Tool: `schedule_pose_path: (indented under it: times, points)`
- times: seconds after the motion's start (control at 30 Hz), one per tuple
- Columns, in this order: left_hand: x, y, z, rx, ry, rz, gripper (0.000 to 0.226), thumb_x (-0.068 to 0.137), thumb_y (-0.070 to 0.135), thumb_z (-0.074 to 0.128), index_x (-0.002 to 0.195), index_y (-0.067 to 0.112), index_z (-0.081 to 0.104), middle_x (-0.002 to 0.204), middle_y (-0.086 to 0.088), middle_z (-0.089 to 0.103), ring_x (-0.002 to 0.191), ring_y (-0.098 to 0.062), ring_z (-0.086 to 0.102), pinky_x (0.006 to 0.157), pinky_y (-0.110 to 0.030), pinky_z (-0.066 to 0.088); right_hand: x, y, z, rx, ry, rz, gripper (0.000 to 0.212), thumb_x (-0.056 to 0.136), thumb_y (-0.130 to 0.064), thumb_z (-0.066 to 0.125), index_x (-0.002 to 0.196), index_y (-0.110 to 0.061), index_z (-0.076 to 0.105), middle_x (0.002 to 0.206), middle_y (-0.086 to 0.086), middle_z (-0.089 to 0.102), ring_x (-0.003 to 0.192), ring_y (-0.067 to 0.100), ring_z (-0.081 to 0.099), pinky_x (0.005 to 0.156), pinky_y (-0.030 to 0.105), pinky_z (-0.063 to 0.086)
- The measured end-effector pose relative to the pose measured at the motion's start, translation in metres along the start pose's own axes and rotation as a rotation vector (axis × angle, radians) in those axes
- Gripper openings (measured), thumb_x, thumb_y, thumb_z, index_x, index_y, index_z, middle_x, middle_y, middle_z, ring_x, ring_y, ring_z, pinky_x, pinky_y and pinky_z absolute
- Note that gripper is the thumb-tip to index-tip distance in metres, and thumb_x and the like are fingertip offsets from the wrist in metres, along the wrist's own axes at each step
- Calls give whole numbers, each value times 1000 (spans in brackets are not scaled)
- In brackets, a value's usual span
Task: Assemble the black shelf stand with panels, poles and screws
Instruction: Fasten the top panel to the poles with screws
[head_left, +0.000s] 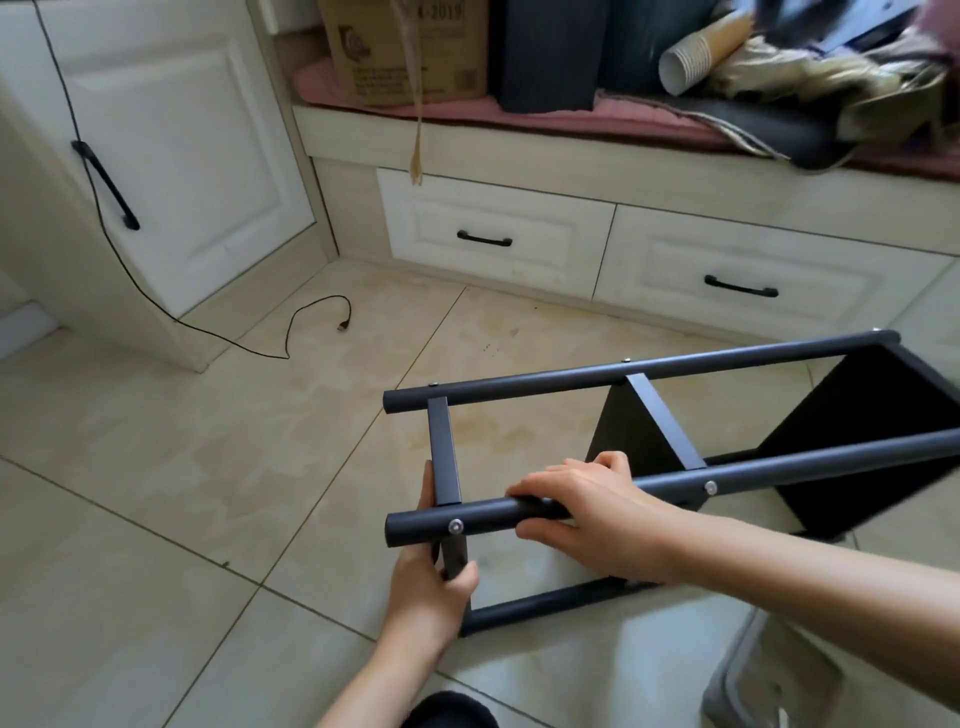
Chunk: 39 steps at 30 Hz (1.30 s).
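The black shelf stand (675, 467) lies on its side on the tiled floor (208, 493), in front of the white drawers (498, 244). Four round poles run lengthwise; the near pole (779, 467) and the far pole (649, 369) are uppermost. Three flat black panels sit crosswise between the poles: an end panel (445, 457) at the left, a middle panel (649, 431) and a further panel (872, 441) at the right. Silver screw heads show on the near pole, one (456, 527) at the end panel, another (710, 487) at the middle panel.

The left hand (434, 577) grips the lower part of the end panel, thumb and fingers clamped on its edges. The right hand (582, 514) is wrapped around the near pole, just right of the first screw.

On the cushioned bench (519, 111) above the drawers stands a cardboard box (405, 47), closed, contents not visible. A stack of paper cups (701, 52) lies tipped beside dark items. A black cable (291, 332) trails across the floor.
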<state>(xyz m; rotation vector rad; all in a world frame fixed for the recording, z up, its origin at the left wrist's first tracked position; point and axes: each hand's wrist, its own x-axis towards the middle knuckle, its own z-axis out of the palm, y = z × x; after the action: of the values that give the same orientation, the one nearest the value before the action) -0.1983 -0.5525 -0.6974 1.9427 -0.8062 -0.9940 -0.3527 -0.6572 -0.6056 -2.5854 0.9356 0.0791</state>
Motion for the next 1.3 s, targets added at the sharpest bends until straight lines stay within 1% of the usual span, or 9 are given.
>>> schedule_pose_path:
  times: [0.1,0.33,0.5,0.67,0.8,0.9,1.03,1.13,1.3]
  points:
    - [-2,10,-3,25,4,8,67,90,3,69,149,16,40,104,14,53,76,10,46,81,-19,39,2,3,-3,8,16,-9,29,97,-49,52,120,-32,58,106,-11,64,105,13,52,91,38,29]
    - [-6,42,-15,11,54,150,80,86,-6,65,152,31,38,99,20,57,75,3,51,61,-2,41,0,5,-32,79,99,19,25,93,-45,60,117,-39,61,78,-21,52,88,10,48,91,35,28]
    - [-9,88,-36,57,82,319,88,83,-8,62,152,38,34,117,8,65,96,-12,58,82,-20,42,0,-4,-71,165,235,52,30,88,-39,69,118,-36,65,97,-11,68,104,18,57,93,32,27]
    - [-15,145,-66,108,123,482,73,85,-8,65,145,30,48,111,11,67,90,3,59,70,2,40,1,-12,-119,280,343,20,31,83,-34,77,113,-36,69,94,-16,68,97,14,61,97,46,45]
    - [-28,195,-82,119,174,630,69,88,-5,64,131,47,52,98,22,64,96,3,61,69,1,43,-5,-17,-157,370,454,-32,33,82,-25,78,114,-29,71,96,-12,69,93,4,62,89,28,51]
    - [-39,226,-90,128,179,732,76,90,-5,64,139,50,44,117,25,64,112,3,60,90,-13,51,-14,-23,-179,475,518,-66,30,82,-20,78,108,-32,71,87,-20,69,88,-2,62,77,9,47]
    - [-47,263,-97,191,197,875,71,92,-7,61,151,29,43,150,11,50,140,-4,43,117,-31,37,-25,-27,-198,719,611,-55,22,78,-16,82,95,-29,73,77,-16,70,75,-3,63,70,10,46]
    - [-54,286,-100,277,213,967,72,91,-8,62,150,29,44,152,9,48,143,-3,37,120,-24,28,-36,-33,-206,873,678,-24,19,77,-17,83,94,-19,75,87,7,74,80,12,67,73,18,49]
    - [-69,311,-89,391,236,1089,75,88,-7,67,147,34,46,149,8,51,143,-24,43,119,-48,34,-61,-34,-206,1095,744,52,16,78,-20,82,90,-12,74,70,-1,68,64,8,60,60,13,45]
